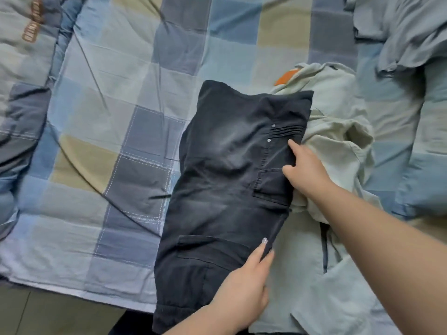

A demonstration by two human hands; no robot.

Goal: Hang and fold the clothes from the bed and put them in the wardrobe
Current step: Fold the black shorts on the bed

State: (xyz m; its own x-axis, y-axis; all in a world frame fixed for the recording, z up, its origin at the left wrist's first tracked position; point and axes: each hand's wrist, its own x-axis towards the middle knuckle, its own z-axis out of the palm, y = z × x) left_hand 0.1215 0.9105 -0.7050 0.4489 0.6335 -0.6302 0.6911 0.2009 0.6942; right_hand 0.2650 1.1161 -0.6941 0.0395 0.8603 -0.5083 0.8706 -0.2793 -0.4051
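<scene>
- Black jeans (225, 180) are lying folded lengthwise in the centre of the frame, running from the lower edge up past the middle, partly on the checked bedcover (116, 131) and partly overlapping a pale green garment (338, 131) at the right.
- Left hand (244, 288), at the lower centre, is pinching the right-hand edge of the jeans near the waistband end, thumb on top and fingers tucked under the fabric.
- Right hand (307, 170), at centre right, is gripping the same edge further up; its thumb is showing on the denim, its fingers are going underneath, out of sight.
- Denim is looking thick and fairly heavy, limp rather than stiff, so it is likely to sag between two holds; taking it along the folded edge, as both hands are doing, seems the soundest place.
- A grey-blue garment (401, 32) is lying crumpled at the upper right.
</scene>
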